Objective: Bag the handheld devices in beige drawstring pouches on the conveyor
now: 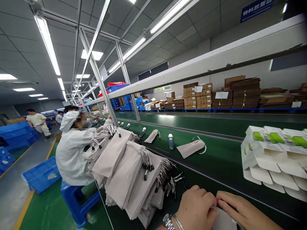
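Note:
My left hand is at the bottom edge, fingers curled closed on the edge of a pale grey item, probably a pouch, mostly cut off by the frame. A watch sits on its wrist. My right hand lies beside it, fingers pressed together on the same item. Just left of my hands a big pile of beige drawstring pouches lies on the green bench. On the green conveyor belt ahead lie a single pouch and a small white-and-blue device.
White open cartons with green print are stacked at the right. A co-worker in white sits on a blue stool to the left. Blue crates stand on the floor. Cardboard boxes line the far wall.

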### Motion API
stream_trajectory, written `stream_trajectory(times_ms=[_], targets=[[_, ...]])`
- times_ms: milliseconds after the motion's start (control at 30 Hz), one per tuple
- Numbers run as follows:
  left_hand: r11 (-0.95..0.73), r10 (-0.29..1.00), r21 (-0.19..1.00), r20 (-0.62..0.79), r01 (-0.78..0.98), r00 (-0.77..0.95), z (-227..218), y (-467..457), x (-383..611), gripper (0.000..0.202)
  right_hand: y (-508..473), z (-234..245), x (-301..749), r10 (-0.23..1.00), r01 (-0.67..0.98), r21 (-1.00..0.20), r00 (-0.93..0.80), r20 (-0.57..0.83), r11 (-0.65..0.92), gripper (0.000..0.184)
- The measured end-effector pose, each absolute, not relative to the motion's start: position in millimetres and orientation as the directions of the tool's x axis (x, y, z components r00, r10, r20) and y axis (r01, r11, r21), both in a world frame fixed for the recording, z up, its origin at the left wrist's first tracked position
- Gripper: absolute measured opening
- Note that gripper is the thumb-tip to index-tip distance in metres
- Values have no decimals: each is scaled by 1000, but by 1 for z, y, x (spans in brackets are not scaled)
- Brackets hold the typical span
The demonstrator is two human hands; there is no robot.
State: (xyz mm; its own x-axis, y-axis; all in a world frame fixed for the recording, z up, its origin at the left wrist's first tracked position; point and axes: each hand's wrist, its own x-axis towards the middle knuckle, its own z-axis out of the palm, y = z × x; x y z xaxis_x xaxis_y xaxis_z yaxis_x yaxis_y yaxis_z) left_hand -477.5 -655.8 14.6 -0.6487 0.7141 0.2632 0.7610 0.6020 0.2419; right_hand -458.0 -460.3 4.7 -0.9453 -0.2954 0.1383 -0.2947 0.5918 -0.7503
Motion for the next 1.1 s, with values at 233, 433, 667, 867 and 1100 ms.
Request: stream_trajectory(times_ms=[233,433,667,867,1100], targets=[[596,717,230,279,769,-639,16,-656,-477,13,-457,-1,-459,-355,-275,-791,-932,78,546,38],[594,719,215,289,775,-632,14,-656,-478,12,-455,-9,-463,-398,-246,-793,-917,5,557,40],[595,719,206,295,777,-629,15,-656,-476,15,-455,-12,-462,-389,-232,-805,-921,2,546,40],[584,721,197,320,788,-614,12,-656,-477,15,-454,-14,-462,-408,-223,-813,-913,-20,538,41],[578,715,199,344,792,-608,6,-657,-477,15,-453,-19,-464,-423,-220,-815,-905,-35,536,43]])
